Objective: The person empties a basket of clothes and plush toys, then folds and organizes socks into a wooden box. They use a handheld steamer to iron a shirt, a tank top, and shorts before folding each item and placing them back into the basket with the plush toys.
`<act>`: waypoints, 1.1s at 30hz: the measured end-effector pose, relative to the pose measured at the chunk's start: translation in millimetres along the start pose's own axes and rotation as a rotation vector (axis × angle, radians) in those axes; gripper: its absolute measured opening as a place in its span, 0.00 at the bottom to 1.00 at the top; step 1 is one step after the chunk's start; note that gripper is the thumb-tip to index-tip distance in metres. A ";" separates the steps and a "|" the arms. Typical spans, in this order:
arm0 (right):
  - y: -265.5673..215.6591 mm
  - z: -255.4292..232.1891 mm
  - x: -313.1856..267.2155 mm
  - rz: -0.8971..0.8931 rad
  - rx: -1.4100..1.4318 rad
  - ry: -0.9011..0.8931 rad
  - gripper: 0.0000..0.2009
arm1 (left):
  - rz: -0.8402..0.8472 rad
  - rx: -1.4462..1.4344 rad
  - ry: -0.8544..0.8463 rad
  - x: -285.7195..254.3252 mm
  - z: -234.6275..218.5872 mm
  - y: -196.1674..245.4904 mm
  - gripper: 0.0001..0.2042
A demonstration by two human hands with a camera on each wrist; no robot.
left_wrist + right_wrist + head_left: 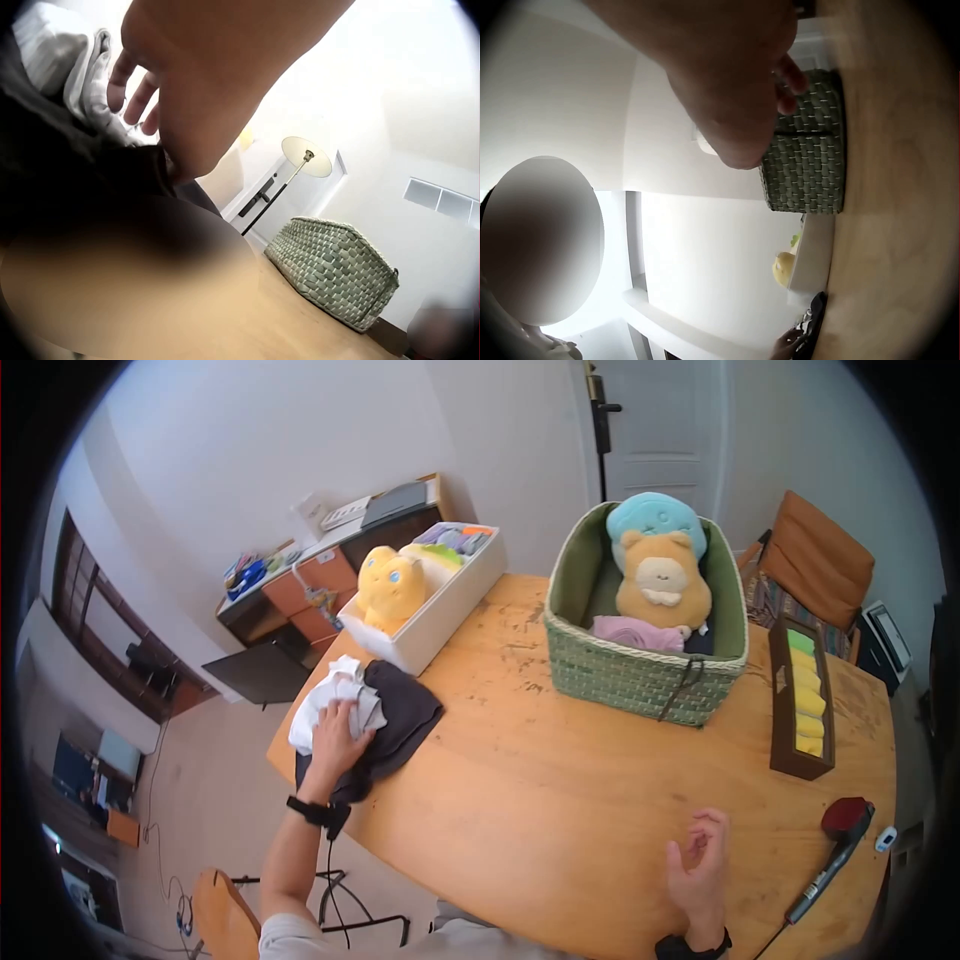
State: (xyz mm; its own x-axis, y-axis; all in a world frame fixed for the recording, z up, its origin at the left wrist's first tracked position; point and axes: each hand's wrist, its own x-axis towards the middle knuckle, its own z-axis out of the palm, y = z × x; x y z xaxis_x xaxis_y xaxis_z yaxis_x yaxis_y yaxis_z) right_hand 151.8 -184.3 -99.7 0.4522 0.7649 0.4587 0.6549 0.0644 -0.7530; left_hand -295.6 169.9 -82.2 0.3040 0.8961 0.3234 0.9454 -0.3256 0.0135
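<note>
My left hand (338, 740) rests on a white garment (308, 712) with a grey folded part, near the table's left corner. Its fingers reach down onto the cloth, and in the left wrist view small gaps show between them. Under and beside the white garment lies a dark garment (408, 708), partly covered by it. The right hand (700, 870) hovers at the front of the table, its fingers loosely bent and nothing in them. In the right wrist view the green woven basket (806, 172) appears beyond that hand.
On the wooden table (500, 790) stand a white box (450, 615) with a yellow plush toy (390, 592), the basket holding a brown bear plush (665, 585), and a brown box (800, 762) of rolled yellow and green items. A red-headed handheld device (835, 850) with a cord lies at right.
</note>
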 end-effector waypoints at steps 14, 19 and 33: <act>-4.0 -8.1 5.9 0.012 -0.020 -0.015 0.17 | -0.167 -0.264 0.259 77.7 -74.4 -24.4 0.23; -8.7 -13.8 1.3 0.088 -0.055 -0.260 0.16 | -0.308 -1.550 -0.240 42.6 -115.7 62.3 0.19; 14.3 11.4 -11.3 0.292 0.653 -0.483 0.35 | 0.473 -1.804 -1.182 -28.7 -65.7 307.2 0.12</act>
State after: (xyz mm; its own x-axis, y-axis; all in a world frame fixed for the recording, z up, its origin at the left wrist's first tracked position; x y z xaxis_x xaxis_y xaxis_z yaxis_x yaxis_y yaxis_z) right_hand 149.2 -184.6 -121.0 0.1441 0.9874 0.0650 0.0058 0.0649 -0.9979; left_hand -21.6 24.3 -25.2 0.9829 0.1832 0.0206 -0.0691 0.2626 0.9624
